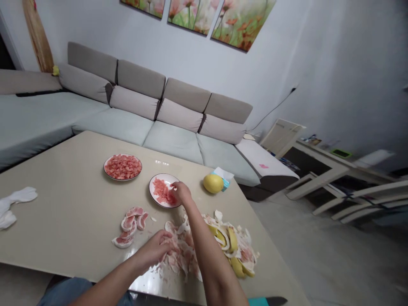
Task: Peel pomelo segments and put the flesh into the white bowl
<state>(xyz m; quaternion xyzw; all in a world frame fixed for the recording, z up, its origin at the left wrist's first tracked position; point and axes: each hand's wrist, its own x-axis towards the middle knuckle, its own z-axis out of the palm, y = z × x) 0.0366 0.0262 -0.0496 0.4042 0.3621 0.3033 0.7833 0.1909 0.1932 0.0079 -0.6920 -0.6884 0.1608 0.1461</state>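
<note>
My right hand (pixel 181 192) reaches forward over a small white plate (pixel 157 201) holding pink pomelo flesh, its fingers pinched together at the fruit pieces. My left hand (pixel 158 247) rests curled on a pile of white pith and membrane scraps (pixel 183 255) near the table's front edge. What its fingers hold is hidden. Several unpeeled pink pomelo segments (pixel 130 225) lie just left of my left hand. A larger plate (pixel 123 166) full of pink flesh stands further back.
Yellow peel pieces (pixel 231 250) lie right of the scrap pile. A whole yellow pomelo (pixel 213 183) sits by a tissue box (pixel 225 176). White cloth (pixel 14 204) lies at the table's left. A knife (pixel 267 301) lies at the front edge. A grey sofa (pixel 143 114) stands behind.
</note>
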